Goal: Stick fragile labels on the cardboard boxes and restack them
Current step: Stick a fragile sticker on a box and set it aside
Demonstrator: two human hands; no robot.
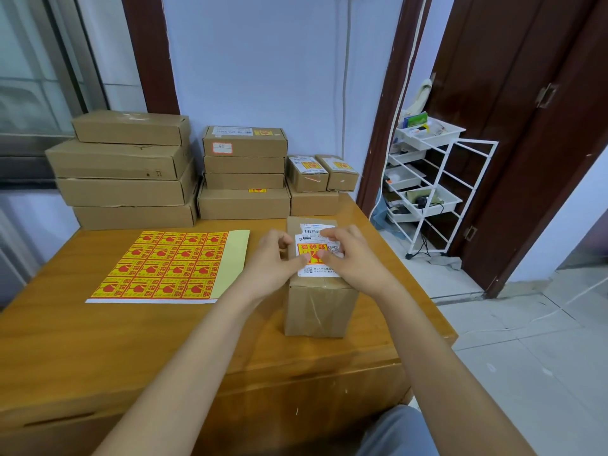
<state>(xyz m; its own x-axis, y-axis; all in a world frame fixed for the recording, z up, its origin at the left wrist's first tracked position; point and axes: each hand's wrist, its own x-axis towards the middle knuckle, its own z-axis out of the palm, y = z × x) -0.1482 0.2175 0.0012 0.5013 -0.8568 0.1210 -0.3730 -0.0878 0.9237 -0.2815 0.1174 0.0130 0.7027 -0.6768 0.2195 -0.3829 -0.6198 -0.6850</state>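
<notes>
Pressing down with both thumbs, the person works a yellow-and-red fragile label (312, 251) onto the top of a small cardboard box (320, 304) standing at the right side of the wooden table (98, 340). The left hand (274, 260) sits against the box's left edge, fingers loosely curled, thumb tip flat on the label's lower left. The right hand (350, 255) comes in from the other side, thumb on the label's lower right, forefinger bent over the white shipping label (317, 233) beneath it. Neither hand grips anything; both just press.

Over to the left, the sticker sheet (167, 266) lies flat on the table, four rows of labels with a bare yellow strip of backing along its right edge. At the back against the wall, a tall stack of plain boxes (125, 172) stands on the left, a middle stack (244, 174) beside it, and two small labelled boxes (322, 172) perch on another box at the right. A white wire rack (437, 189) stands by the doorway.
</notes>
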